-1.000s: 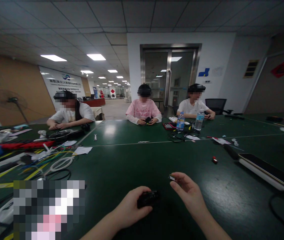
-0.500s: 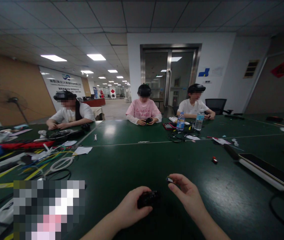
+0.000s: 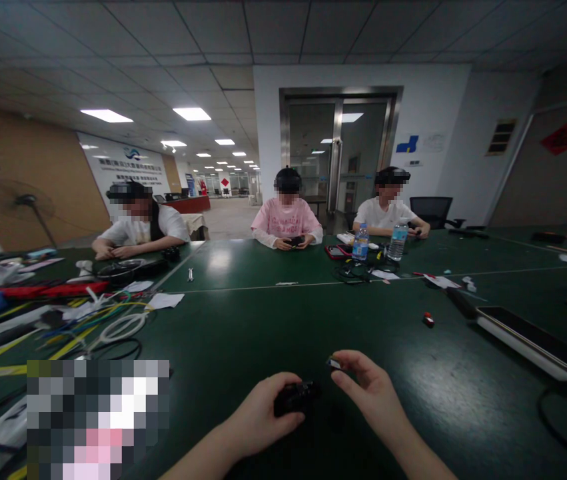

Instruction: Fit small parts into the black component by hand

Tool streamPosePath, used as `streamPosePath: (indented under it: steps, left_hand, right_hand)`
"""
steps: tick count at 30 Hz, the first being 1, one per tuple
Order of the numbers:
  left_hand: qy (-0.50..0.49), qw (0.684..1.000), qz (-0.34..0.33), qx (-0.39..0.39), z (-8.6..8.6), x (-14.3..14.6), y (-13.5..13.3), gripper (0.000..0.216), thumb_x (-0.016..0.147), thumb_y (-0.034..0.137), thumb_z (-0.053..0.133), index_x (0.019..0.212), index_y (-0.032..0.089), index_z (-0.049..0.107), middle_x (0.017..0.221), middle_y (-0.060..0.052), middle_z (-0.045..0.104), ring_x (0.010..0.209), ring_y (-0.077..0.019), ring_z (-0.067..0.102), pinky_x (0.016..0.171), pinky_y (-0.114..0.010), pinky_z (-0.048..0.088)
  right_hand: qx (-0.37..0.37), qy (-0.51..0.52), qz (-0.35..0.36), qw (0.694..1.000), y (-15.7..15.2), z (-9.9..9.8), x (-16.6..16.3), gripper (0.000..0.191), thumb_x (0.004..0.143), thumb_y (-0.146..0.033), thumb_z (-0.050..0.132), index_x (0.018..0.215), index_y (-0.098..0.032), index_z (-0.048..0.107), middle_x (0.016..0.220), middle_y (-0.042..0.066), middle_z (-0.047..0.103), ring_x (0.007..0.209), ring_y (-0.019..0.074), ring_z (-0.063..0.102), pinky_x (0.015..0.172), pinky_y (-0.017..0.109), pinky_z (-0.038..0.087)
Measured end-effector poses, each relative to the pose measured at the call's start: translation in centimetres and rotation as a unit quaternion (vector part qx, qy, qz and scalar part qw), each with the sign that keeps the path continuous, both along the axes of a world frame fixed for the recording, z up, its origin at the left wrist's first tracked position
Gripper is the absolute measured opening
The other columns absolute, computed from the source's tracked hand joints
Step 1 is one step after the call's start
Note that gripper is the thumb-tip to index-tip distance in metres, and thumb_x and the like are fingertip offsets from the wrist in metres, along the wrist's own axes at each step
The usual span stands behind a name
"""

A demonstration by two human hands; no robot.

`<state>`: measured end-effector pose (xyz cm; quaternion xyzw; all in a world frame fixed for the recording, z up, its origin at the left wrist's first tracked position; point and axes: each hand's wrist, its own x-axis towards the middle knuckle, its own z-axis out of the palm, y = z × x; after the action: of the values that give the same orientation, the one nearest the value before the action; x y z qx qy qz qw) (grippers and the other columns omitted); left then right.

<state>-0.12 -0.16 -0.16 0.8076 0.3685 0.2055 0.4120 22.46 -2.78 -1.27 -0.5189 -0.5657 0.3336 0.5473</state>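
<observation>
black gadget (image 3: 297, 398) is in your left hand (image 3: 267, 410), down at the near part of the green table (image 3: 243, 327), can't tell if it's touching the top. your fingers and thumb are curled partway round one end, other end sticks out toward your right hand (image 3: 370, 387). that one's got a tiny silvery piece (image 3: 334, 363) in a narrow pinch at the fingertips, near the gadget but apart from it, too small to make out what it is. little red thing (image 3: 428, 319) is lying off to the right, near that dark-topped white slab (image 3: 536, 339).
</observation>
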Motion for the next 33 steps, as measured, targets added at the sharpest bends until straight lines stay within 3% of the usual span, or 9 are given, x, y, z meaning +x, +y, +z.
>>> streamPosePath:
  steps: [22,27,33]
  left_hand:
    - [0.001,0.999,-0.006,0.043,-0.5,-0.1,0.2,0.040,0.075,0.024,0.066,0.113,0.021,0.055,0.105,-0.004,0.062,0.093,-0.0206,0.058,0.082,-0.031,0.047]
    - [0.010,0.999,0.003,0.047,-0.5,-0.1,0.2,0.041,0.074,0.025,0.067,0.114,0.021,0.054,0.107,-0.005,0.062,0.096,-0.0214,0.057,0.084,-0.033,0.046]
    - [0.026,0.997,-0.009,0.066,-0.5,-0.1,0.2,0.040,0.075,0.026,0.066,0.113,0.022,0.056,0.108,-0.005,0.062,0.096,-0.0216,0.057,0.085,-0.033,0.045]
  right_hand:
    - [-0.011,-0.034,0.108,0.993,-0.8,0.9,-2.0,0.016,0.072,-0.027,0.069,0.087,-0.023,0.070,0.097,0.005,0.065,0.098,0.0238,0.060,0.091,0.038,0.044]
    - [-0.043,-0.051,0.123,0.990,-0.7,0.5,-2.1,0.016,0.073,-0.029,0.068,0.088,-0.023,0.070,0.104,0.005,0.063,0.103,0.0241,0.059,0.095,0.039,0.042]
    - [-0.088,-0.125,0.156,0.976,-0.7,0.5,-2.1,0.020,0.069,-0.015,0.068,0.085,-0.026,0.071,0.105,0.004,0.063,0.102,0.0237,0.059,0.095,0.041,0.042]
